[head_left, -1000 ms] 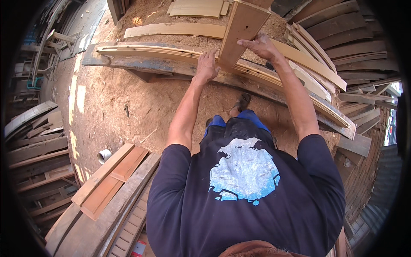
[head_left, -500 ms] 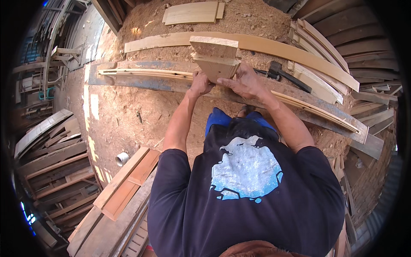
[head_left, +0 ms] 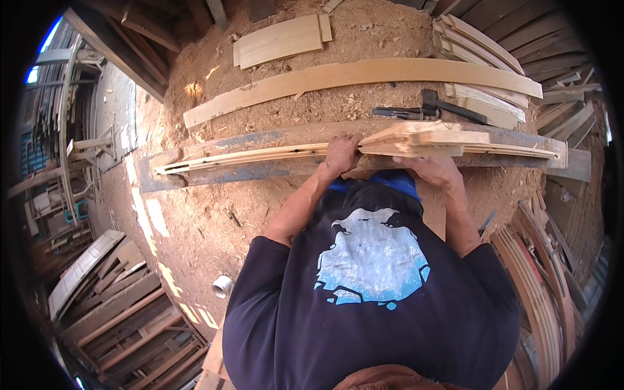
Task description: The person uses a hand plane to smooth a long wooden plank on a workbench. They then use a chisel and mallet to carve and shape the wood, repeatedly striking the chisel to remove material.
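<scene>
You've swung the short board (head_left: pixel 426 135) from crosswise to lengthwise over the bench (head_left: pixel 244 173); left hand (head_left: pixel 343 156) fingers pinch its left end, right hand (head_left: pixel 437 171) fingers hidden, can't tell.

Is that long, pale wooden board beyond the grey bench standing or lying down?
Lying down: the long, pale wooden board shows its broad face, across brown sawdust.

Held boards (head_left: pixel 426 138) bare, matt wood; T-shirt (head_left: pixel 370 286) matt cloth; bench (head_left: pixel 237 173) scuffed wood.
</scene>
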`<state>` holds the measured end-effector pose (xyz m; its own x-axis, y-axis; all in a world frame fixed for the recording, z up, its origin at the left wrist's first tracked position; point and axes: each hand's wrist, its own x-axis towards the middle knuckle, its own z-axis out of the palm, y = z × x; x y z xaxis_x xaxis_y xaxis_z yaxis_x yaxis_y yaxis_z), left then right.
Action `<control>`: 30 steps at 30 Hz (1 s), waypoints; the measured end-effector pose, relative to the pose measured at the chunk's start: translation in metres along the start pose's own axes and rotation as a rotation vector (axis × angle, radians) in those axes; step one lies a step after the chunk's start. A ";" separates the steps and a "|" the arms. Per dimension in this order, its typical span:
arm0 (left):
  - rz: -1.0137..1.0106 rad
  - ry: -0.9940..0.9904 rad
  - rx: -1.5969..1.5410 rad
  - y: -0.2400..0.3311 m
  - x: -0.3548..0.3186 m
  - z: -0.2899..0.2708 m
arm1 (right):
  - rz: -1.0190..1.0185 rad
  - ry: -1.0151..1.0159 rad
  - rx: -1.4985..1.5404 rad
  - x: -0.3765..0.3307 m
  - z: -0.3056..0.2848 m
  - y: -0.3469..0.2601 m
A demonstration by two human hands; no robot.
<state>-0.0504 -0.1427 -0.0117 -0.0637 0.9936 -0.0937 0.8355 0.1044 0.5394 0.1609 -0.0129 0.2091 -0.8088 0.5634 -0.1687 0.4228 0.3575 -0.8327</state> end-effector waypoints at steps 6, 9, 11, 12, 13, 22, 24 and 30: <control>-0.102 -0.501 -0.170 -0.021 0.021 -0.072 | 0.363 0.398 0.161 -0.036 0.069 0.017; -0.038 -0.653 -0.121 -0.050 0.024 -0.096 | 0.475 0.436 0.108 -0.032 0.104 0.002; -0.007 -0.729 -0.054 -0.063 0.024 -0.094 | 0.449 0.598 0.299 -0.012 0.123 -0.019; 0.008 -0.765 -0.020 -0.067 0.024 -0.093 | 0.473 0.646 0.430 -0.005 0.129 -0.022; 0.034 -0.736 -0.056 -0.065 0.024 -0.091 | 0.489 0.669 0.385 -0.002 0.132 -0.021; 0.307 -0.425 -0.493 -0.046 0.028 -0.057 | 0.682 0.708 0.043 0.008 0.170 -0.009; 0.304 -0.408 -0.530 -0.045 0.030 -0.057 | 0.856 0.706 0.097 0.011 0.180 -0.012; 0.267 -0.450 -0.581 -0.045 0.046 -0.062 | 0.855 0.496 -0.308 0.020 0.160 -0.013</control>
<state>-0.1247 -0.0988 0.0121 0.4304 0.8880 -0.1622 0.3641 -0.0064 0.9313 0.0734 -0.1251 0.1327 0.0403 0.9372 -0.3464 0.9194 -0.1705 -0.3545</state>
